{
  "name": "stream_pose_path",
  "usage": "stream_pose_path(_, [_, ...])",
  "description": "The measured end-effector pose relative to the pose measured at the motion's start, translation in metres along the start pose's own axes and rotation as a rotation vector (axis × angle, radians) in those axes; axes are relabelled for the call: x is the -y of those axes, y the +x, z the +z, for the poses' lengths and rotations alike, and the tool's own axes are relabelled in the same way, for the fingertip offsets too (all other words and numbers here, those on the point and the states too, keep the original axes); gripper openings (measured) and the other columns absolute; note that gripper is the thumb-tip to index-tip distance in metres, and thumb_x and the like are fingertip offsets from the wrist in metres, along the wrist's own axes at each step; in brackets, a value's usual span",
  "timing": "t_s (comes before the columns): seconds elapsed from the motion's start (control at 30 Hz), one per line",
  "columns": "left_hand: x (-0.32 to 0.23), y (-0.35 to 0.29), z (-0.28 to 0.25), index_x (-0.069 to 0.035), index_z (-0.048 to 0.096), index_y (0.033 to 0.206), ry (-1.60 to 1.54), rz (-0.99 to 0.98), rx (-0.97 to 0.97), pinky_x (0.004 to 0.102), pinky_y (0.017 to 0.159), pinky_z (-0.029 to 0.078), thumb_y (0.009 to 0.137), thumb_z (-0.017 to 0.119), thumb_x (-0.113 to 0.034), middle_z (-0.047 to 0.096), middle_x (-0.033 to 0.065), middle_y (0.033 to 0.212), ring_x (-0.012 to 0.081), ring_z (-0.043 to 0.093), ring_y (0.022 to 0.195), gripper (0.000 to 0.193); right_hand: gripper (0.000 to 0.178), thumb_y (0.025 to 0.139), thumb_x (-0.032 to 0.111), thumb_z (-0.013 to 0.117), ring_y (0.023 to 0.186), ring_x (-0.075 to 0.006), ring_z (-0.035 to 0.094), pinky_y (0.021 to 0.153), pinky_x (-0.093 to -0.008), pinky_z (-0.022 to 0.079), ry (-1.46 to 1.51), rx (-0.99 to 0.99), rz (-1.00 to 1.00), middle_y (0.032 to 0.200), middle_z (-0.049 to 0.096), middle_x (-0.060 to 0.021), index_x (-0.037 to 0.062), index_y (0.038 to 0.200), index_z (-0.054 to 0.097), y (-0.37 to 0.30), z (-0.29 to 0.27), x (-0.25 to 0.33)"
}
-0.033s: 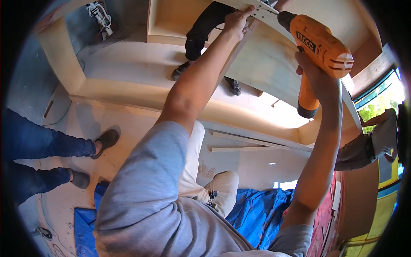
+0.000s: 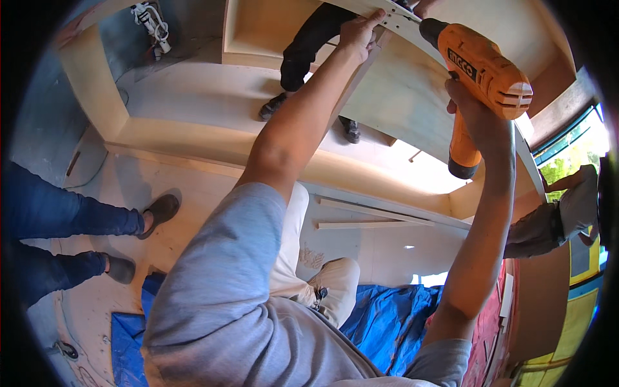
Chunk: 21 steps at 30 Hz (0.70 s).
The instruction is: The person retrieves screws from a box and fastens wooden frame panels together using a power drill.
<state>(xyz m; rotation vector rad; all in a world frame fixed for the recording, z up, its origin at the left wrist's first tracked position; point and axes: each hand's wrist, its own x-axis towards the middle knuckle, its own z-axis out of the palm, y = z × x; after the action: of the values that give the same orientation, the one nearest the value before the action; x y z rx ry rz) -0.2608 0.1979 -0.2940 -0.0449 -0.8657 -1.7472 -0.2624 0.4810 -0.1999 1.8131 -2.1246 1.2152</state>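
Note:
High in the head view, my right hand (image 2: 480, 115) is wrapped round the handle of an orange cordless drill (image 2: 485, 72). The drill's black chuck points up and left, at the edge of a pale wooden board (image 2: 411, 31) with several small dark holes or screw heads. Farther left, my left hand (image 2: 356, 37) grips the same wooden frame near a corner, its thumb lying along the board's face. Past the chuck, part of another person's hand (image 2: 425, 6) shows at the top edge. The drill's tip is too small to make out.
A long wooden frame (image 2: 187, 138) runs across in front of me. Loose wooden strips (image 2: 377, 213) lie on the floor beside blue tarpaulin (image 2: 393, 322). One person's dark-trousered leg (image 2: 300, 58) is inside the frame; another person's legs (image 2: 77, 213) stand at left. Someone else (image 2: 554, 213) is at far right.

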Motion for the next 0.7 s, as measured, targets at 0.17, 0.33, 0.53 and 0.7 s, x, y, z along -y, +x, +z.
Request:
stream_pose_path(0.17, [-0.007,-0.009,0.006,-0.010,0.064,0.082,0.007,-0.012,-0.032,0.0234,0.035,0.017,0.069,0.076,-0.037,0.035,-0.0093,0.049,0.0043,0.024,0.036,0.033,0.024,0.075,0.019,0.062,0.059,-0.0098,0.055,0.054,-0.0273,0.045,0.002,0.032,-0.019,0.068,0.057,-0.0018,0.0024,0.092,0.056,0.002,-0.001,-0.002])
stream_pose_path(0.33, [-0.011,-0.011,0.010,-0.012,0.060,0.078,0.004,-0.042,-0.051,0.0224,0.039,0.018,0.070,0.077,-0.031,0.034,-0.0095,0.052,0.0043,0.024,0.039,0.026,0.024,0.075,0.017,0.062,0.059,-0.0098,0.055,0.053,-0.0268,0.045,0.053,-0.009,-0.032,0.069,0.057,-0.0014,0.0022,0.092,0.057,0.001,0.004,0.002])
stream_pose_path(0.53, [-0.006,-0.004,0.007,-0.013,0.055,0.060,0.003,-0.015,-0.081,0.0248,0.034,0.018,0.069,0.077,-0.034,0.031,-0.0079,0.044,0.0051,0.024,0.035,0.032,0.024,0.075,0.017,0.062,0.058,-0.0103,0.054,0.054,-0.0279,0.045,-0.048,0.020,0.013,0.070,0.057,-0.0022,0.0021,0.093,0.057,0.004,0.007,0.002])
stream_pose_path(0.7, [-0.007,-0.011,0.011,-0.012,0.052,0.057,-0.045,-0.005,-0.067,0.0245,0.035,0.017,0.072,0.075,-0.028,0.033,-0.0079,0.045,0.0043,0.025,0.035,0.032,0.023,0.075,0.017,0.062,0.057,-0.0107,0.054,0.054,-0.0280,0.045,-0.071,0.001,0.015,0.069,0.057,-0.0026,0.0018,0.092,0.057,0.007,0.009,0.000])
